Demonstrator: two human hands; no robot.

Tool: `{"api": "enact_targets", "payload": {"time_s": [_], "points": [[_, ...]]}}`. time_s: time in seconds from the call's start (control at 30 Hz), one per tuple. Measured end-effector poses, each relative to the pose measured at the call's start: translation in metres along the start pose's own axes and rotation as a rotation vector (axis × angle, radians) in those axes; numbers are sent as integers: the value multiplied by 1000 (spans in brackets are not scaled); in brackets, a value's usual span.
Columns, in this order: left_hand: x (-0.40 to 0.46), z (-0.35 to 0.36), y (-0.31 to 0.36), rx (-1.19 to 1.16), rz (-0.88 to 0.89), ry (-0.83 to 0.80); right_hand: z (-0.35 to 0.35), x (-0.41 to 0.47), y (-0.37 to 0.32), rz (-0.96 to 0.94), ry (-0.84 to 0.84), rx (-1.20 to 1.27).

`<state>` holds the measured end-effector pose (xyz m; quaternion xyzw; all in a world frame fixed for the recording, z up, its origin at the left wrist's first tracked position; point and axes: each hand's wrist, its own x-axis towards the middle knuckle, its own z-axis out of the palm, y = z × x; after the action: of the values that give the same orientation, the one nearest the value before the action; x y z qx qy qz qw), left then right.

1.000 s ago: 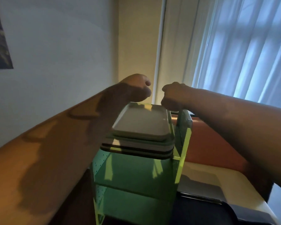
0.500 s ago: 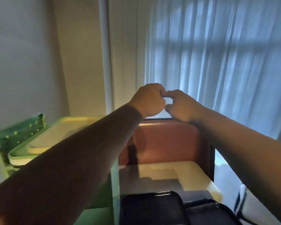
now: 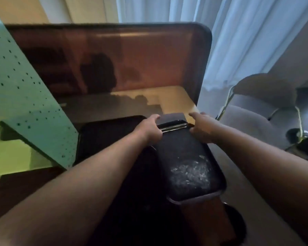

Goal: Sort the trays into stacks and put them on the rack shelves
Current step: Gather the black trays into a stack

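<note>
Head view: hands on black tray

Black trays stacked beside green rack.

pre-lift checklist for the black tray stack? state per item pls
1. Left hand grip on the far left corner of the black trays: ok, fingers curled over the rim.
2. Right hand grip: not ok, at the right edge with fingers still extended.
3. Stack aligned: cannot tell, dark and blurred.
4. Path to the green rack: cannot tell, shelves mostly out of frame.
</note>
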<state>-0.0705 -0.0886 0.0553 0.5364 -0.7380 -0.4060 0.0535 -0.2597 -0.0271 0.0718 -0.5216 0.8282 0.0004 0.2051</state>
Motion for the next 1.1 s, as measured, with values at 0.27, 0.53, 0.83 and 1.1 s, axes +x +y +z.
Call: {"api": "enact_targets", "payload": {"time_s": [0.27,0.53,0.83,1.1], "points": [[10,126,-58,-10,-336,-211,129,27,97,391,-121,22],[24,148,-58,148,-416,-151,154,43,123,400,-74,103],[19,149,-42,224,-360,-169,160,44,122,406,-69,287],[20,158,-43,64,-299,-185,155,54,129,418,-16,359]]}}
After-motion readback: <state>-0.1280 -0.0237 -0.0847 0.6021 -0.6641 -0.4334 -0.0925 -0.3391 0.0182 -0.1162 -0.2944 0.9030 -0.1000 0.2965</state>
